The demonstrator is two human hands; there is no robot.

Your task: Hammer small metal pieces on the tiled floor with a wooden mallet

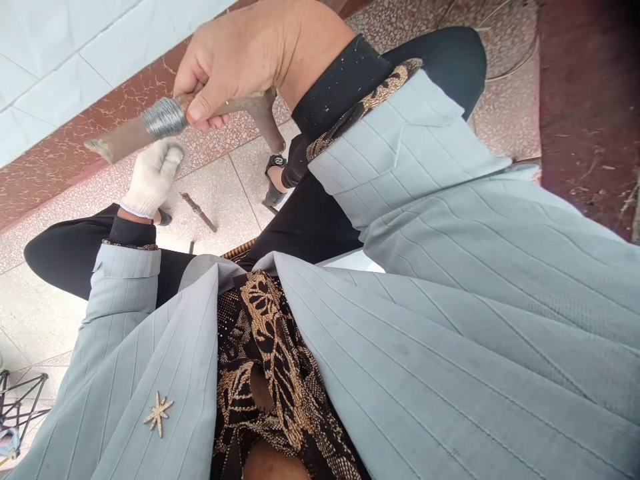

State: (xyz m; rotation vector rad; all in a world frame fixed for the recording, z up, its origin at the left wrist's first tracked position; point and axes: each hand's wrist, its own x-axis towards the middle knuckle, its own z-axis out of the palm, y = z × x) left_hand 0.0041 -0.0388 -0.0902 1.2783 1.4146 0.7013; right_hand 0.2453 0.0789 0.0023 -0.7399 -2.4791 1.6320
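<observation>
My bare right hand is closed around a forked wooden stick at the top of the view. Several tight turns of silver wire bind the stick between my thumb and its pale, cut left end. The fork's other branch points down below my wrist. Just under the bound part is my left hand in a white knitted glove. Its fingers are curled and slightly blurred; whatever may be in them is hidden.
A short brown rod lies on the speckled tile floor between my legs. White wall tiles and a red-brown skirting run along the upper left. At the lower left stands a black metal frame.
</observation>
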